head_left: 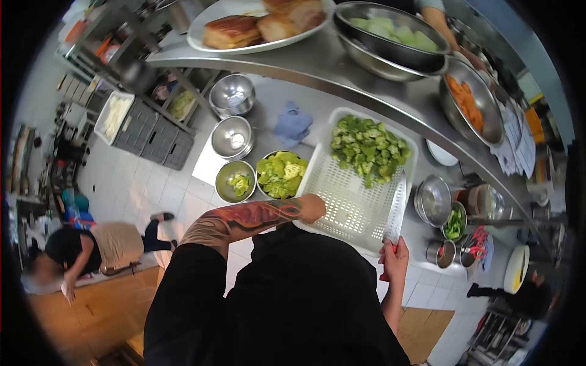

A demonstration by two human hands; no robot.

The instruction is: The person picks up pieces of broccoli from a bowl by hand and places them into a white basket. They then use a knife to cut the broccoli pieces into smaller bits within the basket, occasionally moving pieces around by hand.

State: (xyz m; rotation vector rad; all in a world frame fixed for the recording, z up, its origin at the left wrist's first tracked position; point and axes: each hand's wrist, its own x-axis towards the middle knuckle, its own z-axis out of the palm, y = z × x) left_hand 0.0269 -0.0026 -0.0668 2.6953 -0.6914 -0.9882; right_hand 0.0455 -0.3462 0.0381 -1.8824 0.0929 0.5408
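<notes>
My right hand (pixel 395 259) grips the red handle of a long kitchen knife (pixel 397 210). Its broad blade points away from me, over the right side of a white perforated basket (pixel 311 177). A heap of cut broccoli florets (pixel 369 149) fills the basket's far part; its near part shows bare holes. At the basket's near left rim is my left hand (pixel 311 208), fingers curled in and mostly hidden under the knuckles. Left of the basket stand a bowl of yellow-green florets (pixel 282 175) and a metal bowl (pixel 235 182) with a few pieces.
Steel bowls (pixel 232 137) and a blue cloth (pixel 293 124) sit further left. Overhead, a steel shelf (pixel 293 70) carries meat on a platter (pixel 195 39) and vegetable bowls. Right are more bowls (pixel 433 201) and red-handled scissors (pixel 476 243). A person (pixel 91 247) is at left; another person's arm (pixel 439 24) reaches behind the shelf.
</notes>
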